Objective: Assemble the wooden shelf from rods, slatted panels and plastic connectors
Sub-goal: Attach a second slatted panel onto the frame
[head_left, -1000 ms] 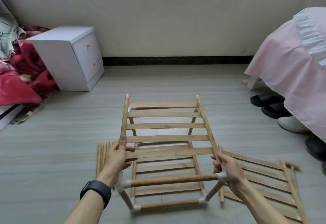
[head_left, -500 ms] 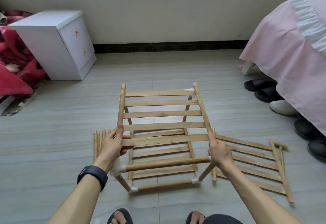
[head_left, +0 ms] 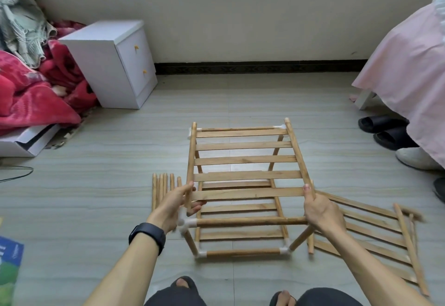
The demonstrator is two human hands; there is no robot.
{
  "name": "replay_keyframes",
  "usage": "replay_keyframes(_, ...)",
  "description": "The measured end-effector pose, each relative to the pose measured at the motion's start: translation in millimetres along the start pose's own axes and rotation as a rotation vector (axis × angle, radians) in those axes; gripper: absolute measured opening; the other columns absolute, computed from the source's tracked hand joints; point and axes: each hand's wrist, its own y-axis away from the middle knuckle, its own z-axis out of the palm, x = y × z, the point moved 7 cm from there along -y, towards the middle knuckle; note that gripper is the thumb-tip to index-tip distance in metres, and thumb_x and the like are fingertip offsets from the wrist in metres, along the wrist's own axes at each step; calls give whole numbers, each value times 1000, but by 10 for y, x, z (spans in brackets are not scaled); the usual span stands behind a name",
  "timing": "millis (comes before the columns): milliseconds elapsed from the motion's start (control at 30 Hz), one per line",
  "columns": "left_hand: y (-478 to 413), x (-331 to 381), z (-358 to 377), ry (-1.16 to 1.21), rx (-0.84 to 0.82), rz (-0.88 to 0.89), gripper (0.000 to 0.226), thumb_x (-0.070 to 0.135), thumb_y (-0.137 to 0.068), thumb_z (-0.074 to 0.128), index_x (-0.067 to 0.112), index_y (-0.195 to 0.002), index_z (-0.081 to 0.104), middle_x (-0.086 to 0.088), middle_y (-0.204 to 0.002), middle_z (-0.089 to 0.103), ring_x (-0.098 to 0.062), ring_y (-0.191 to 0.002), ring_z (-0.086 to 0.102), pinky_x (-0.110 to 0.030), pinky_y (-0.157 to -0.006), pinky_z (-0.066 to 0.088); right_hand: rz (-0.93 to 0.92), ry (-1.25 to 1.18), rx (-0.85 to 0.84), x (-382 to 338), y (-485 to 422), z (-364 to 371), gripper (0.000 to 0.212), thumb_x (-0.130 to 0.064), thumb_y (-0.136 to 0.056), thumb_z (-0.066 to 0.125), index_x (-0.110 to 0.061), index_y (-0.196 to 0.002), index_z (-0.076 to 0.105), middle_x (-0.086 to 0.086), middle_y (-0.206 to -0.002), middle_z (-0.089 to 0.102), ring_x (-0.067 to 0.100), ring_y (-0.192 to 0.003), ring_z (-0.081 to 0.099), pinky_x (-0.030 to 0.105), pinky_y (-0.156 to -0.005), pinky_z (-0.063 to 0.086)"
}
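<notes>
A single wide-angle view was taken from the person's head and directed forward and steeply down. The left hand [head_left: 174,203] and right hand [head_left: 321,209], with the slatted panel [head_left: 245,161] gripped between them, were seen close at lower centre. The floor [head_left: 96,185] and far wall [head_left: 240,16] were taken in beyond.

A white cabinet [head_left: 113,64] is set against a pale wall [head_left: 216,11]; grey plank floor [head_left: 96,156] is seen.
</notes>
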Motion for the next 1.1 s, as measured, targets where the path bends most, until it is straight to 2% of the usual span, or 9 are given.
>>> replay_keyframes(133,81,-186,-101,129,-76,-139,49,40,-99,60,-4,-121,61,-22,-104,75,-32,-93,75,-37,-73,62,31,2,-45,-3,-14,9,87,-68,-100,7,-8,-109,69,17,-98,71,38,-98,63,49,-89,52)
replay_keyframes(233,82,-204,-165,14,-37,-142,54,54,-100,53,2,-100,67,-9,-79,73,-21,-69,72,-34,-64,61,10,-24,-67,-67,0,17,86,-68,-100,7,-7,-99,69,14,-87,71,36,-95,64,51,-91,52)
replay_keyframes(367,45,-119,-179,-19,81,5,54,63,-99,44,16,-78,57,3,-57,49,-13,-52,48,-29,-62,49,-15,-5,-72,-184,53,59,88,-64,-102,7,-5,-88,71,18,-92,72,38,-94,64,46,-88,51)
replay_keyframes(467,-3,-120,-246,61,121,72,50,64,-99,46,16,-90,59,6,-59,46,-10,-51,42,-25,-52,44,-7,-16,-64,-213,89,101,86,-63,-103,9,-5,-83,69,18,-92,71,38,-92,64,41,-78,48)
replay_keyframes(567,-43,-160,-283,91,76,95,43,60,-100,48,20,-108,58,9,-61,47,-6,-50,40,-23,-49,42,-27,-84,-80,-242,101,111,84,-60,-104,13,-3,-75,67,16,-81,71,30,-75,64,32,-59,37)
replay_keyframes(733,-52,-184,-298,76,95,132,38,58,-98,53,21,-105,60,10,-61,47,-5,-48,39,-21,-47,39,-38,-247,-88,-187,82,175,71,-62,-103,20,-8,-75,57,14,-70,60,26,-61,53,31,-54,35)
replay_keyframes(933,22,-142,-245,21,121,140,40,62,-96,53,23,-99,64,12,-56,40,-5,-47,35,-19,-51,32,-12,-254,-59,-190,84,185,77,-63,-103,20,-1,-85,63,24,-85,67,30,-71,58,35,-60,40)
replay_keyframes(1000,54,-137,-232,31,129,141,38,61,-96,55,24,-96,64,12,-57,40,-5,-47,34,-20,-52,31,-4,-131,12,-205,96,144,67,-60,-104,23,-4,-100,60,23,-102,66,39,-91,60,43,-75,44)
replay_keyframes(1100,80,-120,-197,75,117,135,35,59,-98,53,25,-104,62,11,-58,40,-5,-48,34,-19,-50,30,-144,76,229,-388,200,-39,51,-52,-96,47,-8,-121,47,23,-128,49,40,-116,47,51,-94,40)
